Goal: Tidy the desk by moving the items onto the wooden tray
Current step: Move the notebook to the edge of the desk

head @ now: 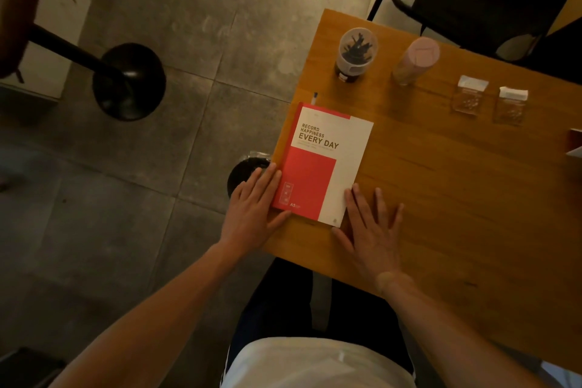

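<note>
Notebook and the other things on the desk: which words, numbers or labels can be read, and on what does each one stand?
"RECORD HAPPINESS EVERY DAY": on the white upper part of the notebook cover.
"A5": near the lower edge of the cover's red block.
Fine lines under the title and the small icons on the red block: too small to read.
White labels on the two clear packets: blurred, unreadable.
Lidded cups: no readable text.

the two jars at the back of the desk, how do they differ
The clear jar shows dark clips inside; the pink jar is frosted, its contents unclear. The clear jar stands nearer the desk's left edge, the pink jar to its right. Both stand upright, lids on.
</note>
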A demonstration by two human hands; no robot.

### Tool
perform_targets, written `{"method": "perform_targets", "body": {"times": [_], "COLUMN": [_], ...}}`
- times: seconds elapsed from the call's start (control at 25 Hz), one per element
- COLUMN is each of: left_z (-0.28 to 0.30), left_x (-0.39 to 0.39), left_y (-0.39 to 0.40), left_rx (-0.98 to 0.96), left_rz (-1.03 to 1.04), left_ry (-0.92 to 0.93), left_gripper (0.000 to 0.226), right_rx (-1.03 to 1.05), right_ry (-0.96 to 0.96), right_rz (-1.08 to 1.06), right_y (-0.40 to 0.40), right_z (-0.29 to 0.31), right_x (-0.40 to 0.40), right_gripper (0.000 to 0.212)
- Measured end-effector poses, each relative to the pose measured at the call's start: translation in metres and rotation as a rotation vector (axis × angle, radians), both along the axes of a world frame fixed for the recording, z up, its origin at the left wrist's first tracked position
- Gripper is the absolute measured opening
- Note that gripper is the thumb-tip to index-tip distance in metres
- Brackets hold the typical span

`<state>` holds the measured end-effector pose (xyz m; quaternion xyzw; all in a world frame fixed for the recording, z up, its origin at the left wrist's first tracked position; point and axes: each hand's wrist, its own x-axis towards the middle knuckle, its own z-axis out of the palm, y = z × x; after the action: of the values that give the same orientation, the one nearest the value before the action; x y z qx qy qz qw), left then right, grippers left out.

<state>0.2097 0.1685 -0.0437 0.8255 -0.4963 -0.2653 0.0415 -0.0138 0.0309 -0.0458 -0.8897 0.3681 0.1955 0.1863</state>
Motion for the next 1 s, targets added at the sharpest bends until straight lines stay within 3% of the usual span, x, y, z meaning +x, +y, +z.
{"method": "perform_targets", "body": {"times": [1.0], "left_z": [-0.006], "left_x": [0.021], "left_y": [-0.005], "left_rx": [-0.055], "left_rz": [-0.006], "left_ry": [0.054], "left_gripper": [0.084], "right_rx": [0.022], "right_ry": [0.027], "right_rz": [-0.057], "right_y": [-0.005], "right_z": [0.005], "right_x": [0.025], "right_gripper": [0.075]}}
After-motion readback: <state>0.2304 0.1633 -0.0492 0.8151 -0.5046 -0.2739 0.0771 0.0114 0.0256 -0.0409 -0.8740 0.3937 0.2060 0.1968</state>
